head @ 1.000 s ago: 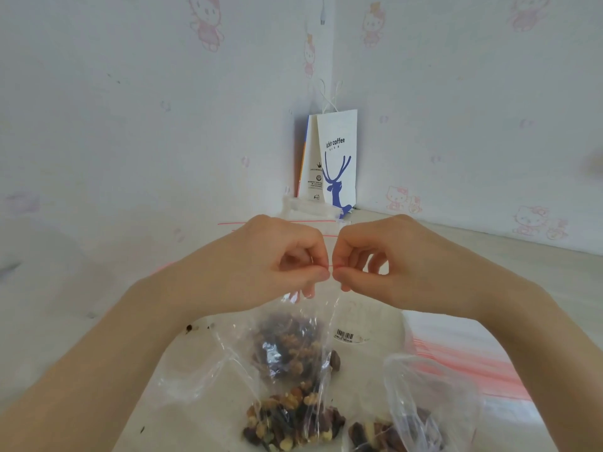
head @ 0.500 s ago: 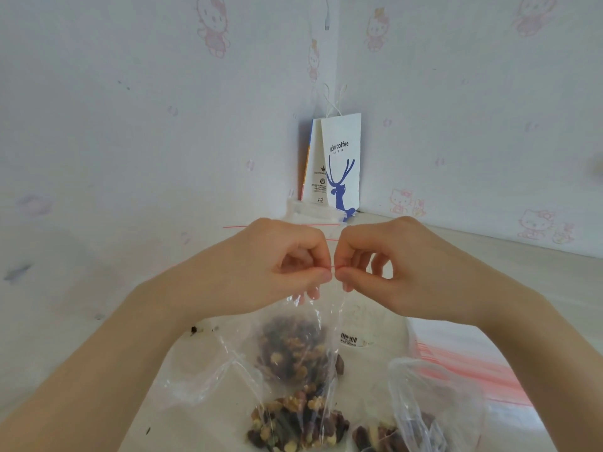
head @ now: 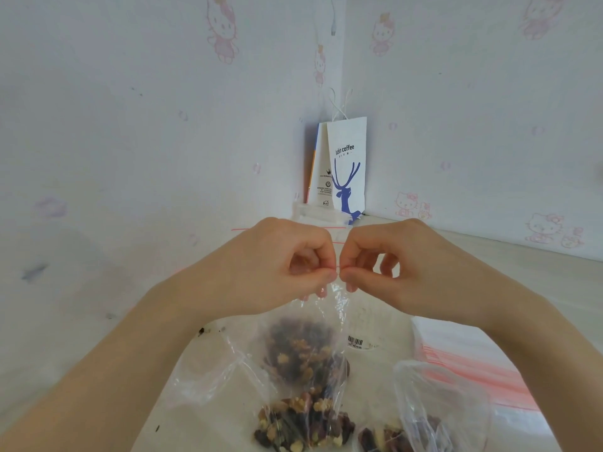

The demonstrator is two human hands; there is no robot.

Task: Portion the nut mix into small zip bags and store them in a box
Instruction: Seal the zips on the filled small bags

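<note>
Hanging at the centre above more nut bags at 6 o'clock, the filled zip bag (head: 305, 350) is pinched at its seal by left hand (head: 287, 261) and right hand (head: 388, 259), and nuts could spill if the strip is pressed unevenly.

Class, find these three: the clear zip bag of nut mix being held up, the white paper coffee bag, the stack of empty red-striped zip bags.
Clear zip bag of nut mix (head: 301, 350): head view, filled belly.
White paper coffee bag (head: 347, 164): head view, printed front.
Stack of empty red-striped zip bags (head: 470, 363): head view, top sheet.

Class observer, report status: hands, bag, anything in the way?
Left hand, right hand both pinch the zip bag top. Nut mix inside, bag hanging. Nothing in the way.
</note>
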